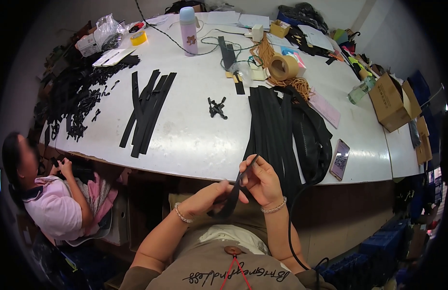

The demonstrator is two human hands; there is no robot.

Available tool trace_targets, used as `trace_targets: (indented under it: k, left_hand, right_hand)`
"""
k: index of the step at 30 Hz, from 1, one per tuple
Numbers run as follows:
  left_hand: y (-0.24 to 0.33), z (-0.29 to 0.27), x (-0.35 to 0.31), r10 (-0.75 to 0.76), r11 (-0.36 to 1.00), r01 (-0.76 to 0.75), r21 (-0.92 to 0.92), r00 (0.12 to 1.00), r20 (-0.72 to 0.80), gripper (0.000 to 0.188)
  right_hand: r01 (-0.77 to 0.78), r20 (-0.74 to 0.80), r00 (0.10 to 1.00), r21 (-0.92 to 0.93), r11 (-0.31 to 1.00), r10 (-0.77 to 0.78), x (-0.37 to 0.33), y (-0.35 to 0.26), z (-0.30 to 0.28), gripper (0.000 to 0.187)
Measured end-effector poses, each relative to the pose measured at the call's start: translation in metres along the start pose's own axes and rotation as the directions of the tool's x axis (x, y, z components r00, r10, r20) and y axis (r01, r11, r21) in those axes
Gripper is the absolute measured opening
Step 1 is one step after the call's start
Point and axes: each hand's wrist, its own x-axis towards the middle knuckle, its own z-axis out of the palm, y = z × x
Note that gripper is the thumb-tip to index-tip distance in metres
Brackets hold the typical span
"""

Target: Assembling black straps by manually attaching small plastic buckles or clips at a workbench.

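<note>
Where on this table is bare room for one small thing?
Bare: the white table between left strips and strip bundle, around the small pile; also right of the phone. Crowded: left end, black heap; beyond the bundle, brown cord and tape roll.

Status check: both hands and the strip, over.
Right hand pinching black strip. Left hand at it, grip blurred. Long strips lie just beyond right hand.
</note>
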Motion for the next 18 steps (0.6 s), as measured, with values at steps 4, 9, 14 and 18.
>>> trace_targets:
  k: [4,9,14,18]
  left_hand:
    - [-0.022,0.001,0.009,0.062,0.993,-0.074,-0.095,0.990,-0.125,0.023]
    - [-0.020,0.002,0.003,0.060,0.987,-0.044,0.157,0.994,-0.097,0.020]
    - [-0.022,-0.014,-0.017,0.033,0.875,0.001,0.485,0.997,-0.062,0.028]
    - [-0.033,-0.033,-0.039,-0.047,0.793,0.117,0.598,0.990,-0.132,0.030]
  right_hand:
    - [-0.068,0.164,0.986,0.353,0.933,0.010,0.001,0.001,0.004,0.029]
    - [0.084,0.075,0.992,0.211,0.974,-0.102,-0.002,-0.005,0.000,0.035]
    - [0.330,-0.108,0.944,0.374,0.867,-0.313,0.011,-0.037,-0.024,0.035]
    - [0.437,-0.175,0.899,0.316,0.842,-0.401,0.010,-0.054,-0.042,0.036]
